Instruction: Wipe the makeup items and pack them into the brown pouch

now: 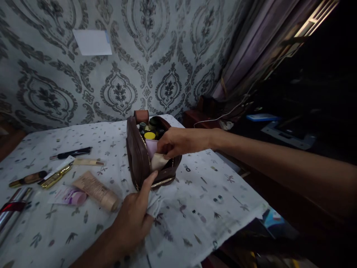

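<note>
I have the brown bag (137,156) standing unzipped on the patterned tablecloth (202,203), a yellow lid (150,136) showing inside. My right hand (177,141) is at its mouth, thumb and fingers bent close together over a cream item (158,162); in this dim light I can't tell whether they grip it. My left hand (134,212) reaches the bag's front edge, index finger stretched out, thumb spread apart, grasping nothing. A beige tube (97,191) lies left of it.
</note>
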`<state>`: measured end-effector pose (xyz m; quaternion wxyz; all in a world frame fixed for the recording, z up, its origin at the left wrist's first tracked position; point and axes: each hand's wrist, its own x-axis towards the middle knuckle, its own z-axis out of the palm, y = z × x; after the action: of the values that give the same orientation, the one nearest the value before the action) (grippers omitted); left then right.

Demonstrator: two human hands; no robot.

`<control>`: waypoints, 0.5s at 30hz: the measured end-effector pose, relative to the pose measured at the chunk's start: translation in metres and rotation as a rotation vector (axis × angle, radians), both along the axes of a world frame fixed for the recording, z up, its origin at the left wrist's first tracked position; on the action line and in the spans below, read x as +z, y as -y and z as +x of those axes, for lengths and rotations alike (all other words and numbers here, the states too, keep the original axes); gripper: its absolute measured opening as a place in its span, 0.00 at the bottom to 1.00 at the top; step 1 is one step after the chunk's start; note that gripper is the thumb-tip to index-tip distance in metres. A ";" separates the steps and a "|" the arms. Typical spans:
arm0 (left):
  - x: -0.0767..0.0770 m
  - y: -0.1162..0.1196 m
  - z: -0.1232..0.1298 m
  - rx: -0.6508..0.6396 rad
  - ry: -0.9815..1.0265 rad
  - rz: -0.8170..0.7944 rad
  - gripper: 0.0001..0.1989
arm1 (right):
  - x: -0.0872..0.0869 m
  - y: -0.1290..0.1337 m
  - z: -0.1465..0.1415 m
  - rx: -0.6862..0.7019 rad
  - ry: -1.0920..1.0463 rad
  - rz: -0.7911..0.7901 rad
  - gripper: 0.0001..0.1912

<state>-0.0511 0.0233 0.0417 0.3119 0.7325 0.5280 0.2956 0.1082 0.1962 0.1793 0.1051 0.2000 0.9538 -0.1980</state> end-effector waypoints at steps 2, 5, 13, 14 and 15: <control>0.001 0.001 -0.001 0.012 -0.001 0.006 0.40 | 0.001 -0.001 0.007 -0.046 -0.045 0.031 0.02; 0.003 0.003 -0.004 0.048 -0.017 0.017 0.39 | -0.003 -0.003 0.016 -0.139 -0.129 0.087 0.12; -0.001 0.007 -0.011 0.099 -0.013 0.014 0.40 | -0.012 0.005 0.011 -0.153 -0.070 0.278 0.24; -0.003 0.008 -0.012 0.093 -0.014 0.011 0.40 | -0.010 0.007 0.009 -0.145 -0.058 0.271 0.23; -0.005 0.009 -0.012 0.081 -0.012 0.009 0.41 | -0.009 0.008 0.008 -0.138 -0.050 0.264 0.23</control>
<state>-0.0636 0.0141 0.0372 0.2931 0.7138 0.5578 0.3058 0.1161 0.1878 0.1705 0.0403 0.2720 0.9579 -0.0825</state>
